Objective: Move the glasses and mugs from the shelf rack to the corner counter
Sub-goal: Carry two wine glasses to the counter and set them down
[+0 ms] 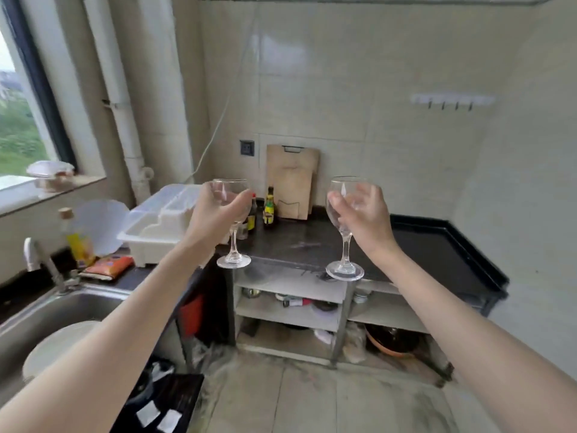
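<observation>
My left hand (pixel 215 214) grips the bowl of a clear wine glass (pixel 233 245), held upright in the air. My right hand (pixel 367 214) grips the bowl of a second clear wine glass (pixel 344 242), also upright. Both glasses hang in front of the dark corner counter (pixel 312 242), their feet near its front edge. No shelf rack or mug is in view.
Sauce bottles (pixel 268 209) and a wooden cutting board (pixel 292 179) stand at the counter's back. A white dish drainer (pixel 162 220) sits to the left, beside the steel sink (pixel 62 310) with a white plate. A black tray (pixel 443 251) lies on the right. Open shelves sit below.
</observation>
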